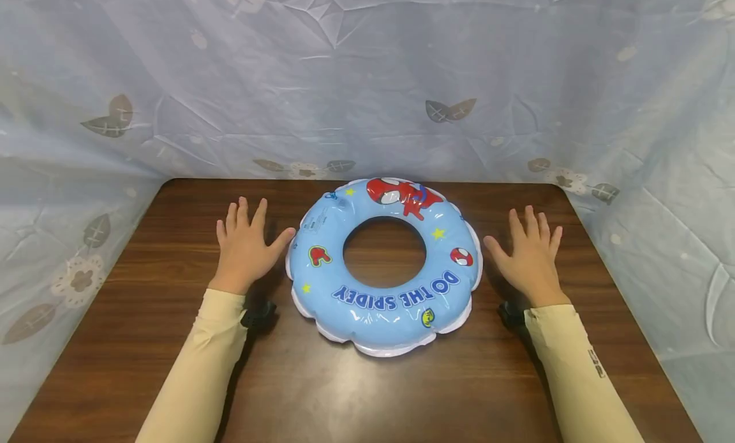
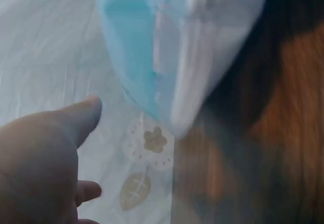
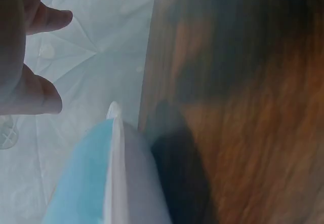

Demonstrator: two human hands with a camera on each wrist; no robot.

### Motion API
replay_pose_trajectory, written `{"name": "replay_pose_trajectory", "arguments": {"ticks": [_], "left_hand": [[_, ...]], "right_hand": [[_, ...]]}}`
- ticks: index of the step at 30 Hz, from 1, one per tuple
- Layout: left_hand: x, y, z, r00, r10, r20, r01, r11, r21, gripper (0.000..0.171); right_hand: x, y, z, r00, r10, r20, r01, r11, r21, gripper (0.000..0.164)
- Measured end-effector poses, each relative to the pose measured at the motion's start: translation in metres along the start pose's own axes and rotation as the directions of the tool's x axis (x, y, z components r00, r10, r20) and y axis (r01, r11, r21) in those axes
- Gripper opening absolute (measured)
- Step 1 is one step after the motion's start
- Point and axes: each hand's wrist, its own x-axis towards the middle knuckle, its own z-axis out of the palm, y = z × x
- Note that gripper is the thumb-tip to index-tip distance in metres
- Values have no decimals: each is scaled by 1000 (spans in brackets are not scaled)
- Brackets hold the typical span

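Observation:
An inflated light-blue swim ring lies flat on the brown wooden table, printed with red cartoon figures, yellow stars and the words DO THE SPIDEY. Its rim is white and scalloped. To its left my left hand is spread with straight fingers, the thumb close to the ring's edge; whether it touches cannot be told. On the other side my right hand is likewise spread, its thumb just off the rim. Both wrist views show the ring's edge, blue side in the left and white seam in the right, beside the thumbs.
The table has rounded back corners. A pale grey-blue curtain with leaf and flower prints hangs behind it and along both sides. Dark straps or devices sit at the wrists, below cream sleeves.

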Motion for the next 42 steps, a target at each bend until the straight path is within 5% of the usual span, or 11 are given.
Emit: {"name": "replay_pose_trajectory", "arguments": {"ticks": [10, 17, 28, 42], "left_hand": [[-14, 30, -15, 988, -109, 107, 119, 989, -85, 90], [-25, 53, -21, 968, -111, 226, 133, 988, -84, 92], [-27, 73, -8, 960, -90, 266, 107, 993, -51, 91], [-10, 62, -9, 948, -51, 313, 78, 994, -75, 87]], "right_hand": [[17, -11, -1, 971, 51, 232, -112, 960, 257, 78], [34, -25, 0, 960, 10, 279, -106, 937, 332, 71], [41, -42, 5, 947, -27, 320, -78, 948, 310, 63], [16, -40, -7, 937, -44, 347, -52, 963, 263, 65]]}}
